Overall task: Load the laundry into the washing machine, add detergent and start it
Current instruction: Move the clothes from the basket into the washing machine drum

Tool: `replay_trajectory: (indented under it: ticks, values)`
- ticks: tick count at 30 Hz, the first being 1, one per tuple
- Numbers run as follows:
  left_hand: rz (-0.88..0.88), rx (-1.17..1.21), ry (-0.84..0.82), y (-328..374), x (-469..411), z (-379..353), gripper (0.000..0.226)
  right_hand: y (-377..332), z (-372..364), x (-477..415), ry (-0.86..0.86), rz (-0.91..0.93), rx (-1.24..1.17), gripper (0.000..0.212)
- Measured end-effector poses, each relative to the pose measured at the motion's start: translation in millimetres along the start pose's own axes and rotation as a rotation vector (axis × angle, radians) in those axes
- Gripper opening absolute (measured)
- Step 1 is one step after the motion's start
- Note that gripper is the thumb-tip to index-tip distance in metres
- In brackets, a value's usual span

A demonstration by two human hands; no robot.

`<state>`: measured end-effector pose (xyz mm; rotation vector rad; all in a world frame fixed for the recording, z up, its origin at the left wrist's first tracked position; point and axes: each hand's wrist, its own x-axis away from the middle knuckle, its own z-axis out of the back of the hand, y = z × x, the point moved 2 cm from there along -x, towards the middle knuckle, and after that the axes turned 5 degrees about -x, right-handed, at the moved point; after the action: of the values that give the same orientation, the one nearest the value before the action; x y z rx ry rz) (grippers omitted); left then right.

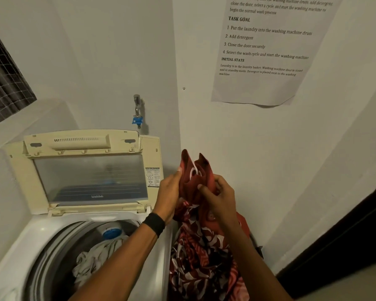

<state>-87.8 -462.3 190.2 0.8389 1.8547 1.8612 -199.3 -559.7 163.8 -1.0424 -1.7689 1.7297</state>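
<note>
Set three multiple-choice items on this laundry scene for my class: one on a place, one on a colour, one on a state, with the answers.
1. Where is the red patterned cloth? A hung on a hook; B held up right of the washing machine; C spread on the floor.
2. What colour is the garment in the drum? A pale; B green; C black.
3. How is the lid? A shut; B taken off; C raised open.
Answers: 1 B, the left hand and right hand hold it beside the machine; 2 A, whitish folds lie inside; 3 C, it stands upright behind the opening.
</note>
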Motion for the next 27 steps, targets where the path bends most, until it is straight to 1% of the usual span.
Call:
replay_trajectory:
  ticks: [2, 4, 5, 8, 9, 11, 13, 16, 17, 18, 20, 21, 22, 23, 25, 26, 27]
  values:
    - [0.0, -0.072, -0.062, -1, -1, 0, 0.036, -3, -1, 0, -0.049, 0.031, 0.016, 0.025]
    - [0.06, -0.093, -0.142, 2, -4, 3, 0.037, -3, -5, 1, -0.102, 0.076, 0.036, 0.029]
    - [0.096, -0.074, -0.181, 6, -6, 6, 0.04, -1, -5, 0, -0.107, 0.098, 0.059, 0.031]
    - [0.226, 0.103, -0.285, 15, -15, 21, 0.059, 3, -3, -4, -0.133, 0.169, 0.199, 0.036]
    - [0.246, 0.097, -0.308, 17, -18, 23, 0.063, 4, -3, -6, -0.16, 0.19, 0.272, 0.034]
    - [0.251, -0.039, -0.306, 20, -21, 21, 0.062, 4, -6, -7, -0.214, 0.223, 0.39, 0.034]
    - [0.246, -0.164, -0.266, 19, -20, 16, 0.062, 2, -7, -8, -0.243, 0.248, 0.459, 0.039]
    - [0.24, -0.139, -0.136, 15, -21, 13, 0.039, 4, -4, -10, -0.347, 0.253, 0.585, 0.054]
    - [0.239, -0.136, -0.106, 14, -22, 12, 0.034, 7, -2, -9, -0.39, 0.249, 0.611, 0.06]
    - [0.231, -0.159, -0.094, 13, -22, 12, 0.033, 9, 0, -7, -0.416, 0.242, 0.608, 0.064]
    - [0.201, -0.203, -0.087, 13, -25, 14, 0.033, 14, 6, -2, -0.4, 0.165, 0.486, 0.066]
    - [0.186, -0.206, -0.077, 13, -28, 17, 0.034, 18, 13, 0, -0.368, 0.095, 0.418, 0.065]
    - [0.175, -0.202, -0.069, 13, -31, 21, 0.034, 23, 21, 2, -0.358, 0.023, 0.416, 0.061]
    - [0.165, -0.196, -0.07, 14, -35, 24, 0.035, 28, 29, 2, -0.379, -0.034, 0.482, 0.054]
    - [0.141, -0.208, -0.099, 19, -37, 28, 0.034, 40, 44, 0, -0.509, -0.106, 0.715, 0.03]
    - [0.131, -0.224, -0.114, 21, -38, 29, 0.032, 42, 49, 0, -0.533, -0.116, 0.749, 0.017]
    - [0.118, -0.245, -0.126, 22, -38, 28, 0.029, 40, 52, -1, -0.526, -0.104, 0.714, 0.006]
